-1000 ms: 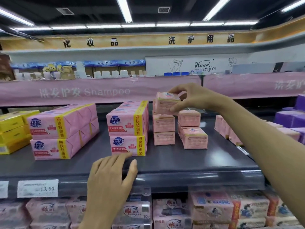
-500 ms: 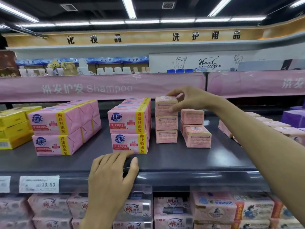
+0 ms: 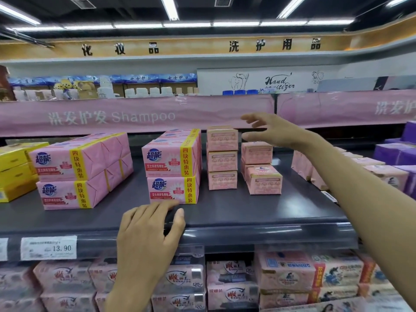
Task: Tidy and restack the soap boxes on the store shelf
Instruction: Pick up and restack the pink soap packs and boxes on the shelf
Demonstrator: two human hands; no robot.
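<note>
My right grip is spread in the air, fingers apart and almost straight, and it holds no box. It hangs just beside the upper right corner of the top soap box, above the shorter pile.

The top soap box sits on a neat stack of three small pink boxes, with the middle box and the bottom box under it. The stack stands upright on the dark shelf, close beside the large pink four-packs. To the right of the stack, the shorter pile is less tidy. Its front box stands a little turned, nearer to the shelf edge.

My left grip rests on the front edge of the shelf, with relaxed fingers lying on top and the thumb at the lip. The fingertips are just before the lower four-pack.

Further left there are two more pink packs and yellow packs. A price tag with 13.90 is on the shelf rail. Purple boxes are at the far right.
</note>
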